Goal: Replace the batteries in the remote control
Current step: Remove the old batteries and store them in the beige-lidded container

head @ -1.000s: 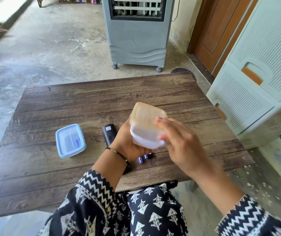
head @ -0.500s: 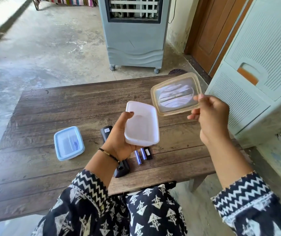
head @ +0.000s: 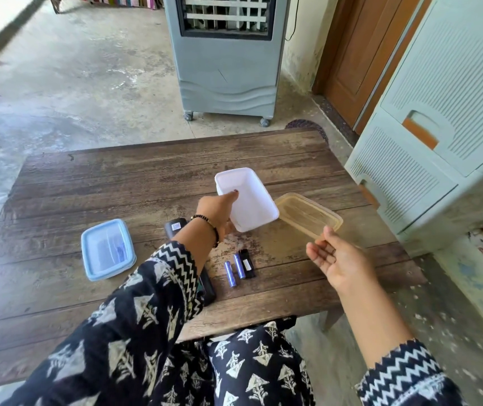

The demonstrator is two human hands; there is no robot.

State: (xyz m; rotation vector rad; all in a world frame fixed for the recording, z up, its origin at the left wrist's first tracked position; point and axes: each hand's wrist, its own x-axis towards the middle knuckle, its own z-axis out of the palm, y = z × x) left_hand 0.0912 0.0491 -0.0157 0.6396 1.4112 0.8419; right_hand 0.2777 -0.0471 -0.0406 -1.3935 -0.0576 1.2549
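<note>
My left hand [head: 218, 213] grips the empty white container [head: 250, 200] by its near left rim, thumb inside, holding it tilted just above the wooden table [head: 117, 177]. Its tan translucent lid [head: 307, 215] lies on the table to the right. My right hand [head: 337, 259] is palm up with relaxed fingers at the lid's near edge. Two blue batteries [head: 234, 271] lie side by side near the front edge, with the black battery cover [head: 247, 263] right beside them. The black remote [head: 176, 227] is mostly hidden under my left forearm.
A closed container with a blue lid [head: 107, 249] sits on the left of the table. A pale green drawer cabinet [head: 427, 148] stands close to the table's right side. A grey air cooler [head: 225, 60] stands on the floor beyond the far edge.
The lid came off the white container. My right hand carried it right and down to the table and loosened its hold. My left hand moved the container forward and lower.
</note>
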